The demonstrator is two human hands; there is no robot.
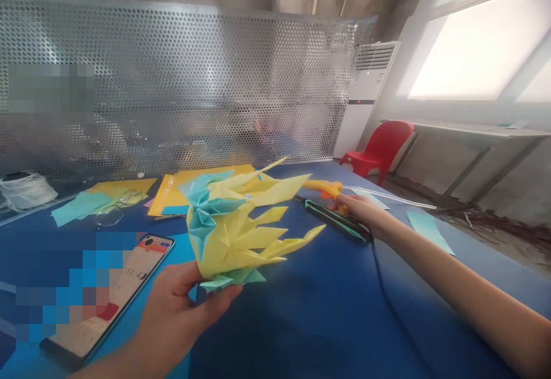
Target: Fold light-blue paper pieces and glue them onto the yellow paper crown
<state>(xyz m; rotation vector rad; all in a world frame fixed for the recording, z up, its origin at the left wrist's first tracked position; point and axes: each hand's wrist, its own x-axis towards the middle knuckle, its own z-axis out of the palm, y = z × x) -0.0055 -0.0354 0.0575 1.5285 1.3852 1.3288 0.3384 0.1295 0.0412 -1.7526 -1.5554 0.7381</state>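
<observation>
My left hand (181, 310) grips a folded paper piece (232, 235) by its lower left end. It is yellow with long pointed tips toward the right and teal folded parts at its left and underside. At the right, my right hand (359, 209) is closed around the handle of a yellow glue gun (322, 185), its nozzle toward the left near the paper tips. A black and teal object (336, 219) lies on the table just below the glue gun, and a dark cable runs from near it toward the front edge.
On the blue table (301, 321) are a phone (124, 293) at the left front, yellow and teal sheets (81, 207), glasses (109, 215) and white string (28, 191). A perforated metal screen (172, 86) stands behind. A red chair (383, 143) is beyond the right edge.
</observation>
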